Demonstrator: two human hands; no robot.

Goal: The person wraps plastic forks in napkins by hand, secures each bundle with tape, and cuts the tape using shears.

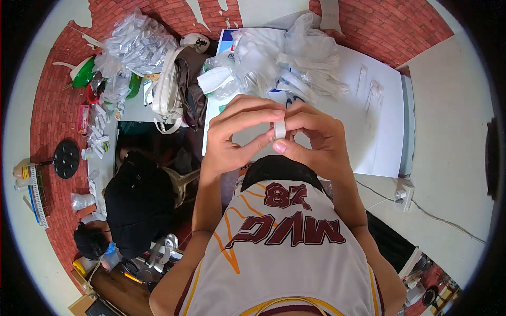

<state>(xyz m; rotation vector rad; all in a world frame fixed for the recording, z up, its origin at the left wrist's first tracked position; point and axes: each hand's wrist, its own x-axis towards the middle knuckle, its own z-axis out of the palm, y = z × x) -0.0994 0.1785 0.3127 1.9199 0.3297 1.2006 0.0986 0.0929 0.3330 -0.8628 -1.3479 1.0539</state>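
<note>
A small roll of white tape (pixel 280 129), seen edge-on, is held up in front of my chest above the table's near edge. My left hand (pixel 232 129) pinches its left side between thumb and fingertips. On the other side, my right hand (pixel 319 137) grips it with the thumb low and the fingers curled at the top. The far face of the roll is hidden by my fingers. Just beyond my hands, clear plastic bags (pixel 258 58) with white contents lie on the white table (pixel 377 131).
Left of the table are a white bag (pixel 169 89), a brown bag (pixel 191 79) and a heap of clear plastic (pixel 138 45). Black cloth (pixel 138 205) covers something at lower left. A cable (pixel 443 218) runs from a wall socket (pixel 405 194) on the right.
</note>
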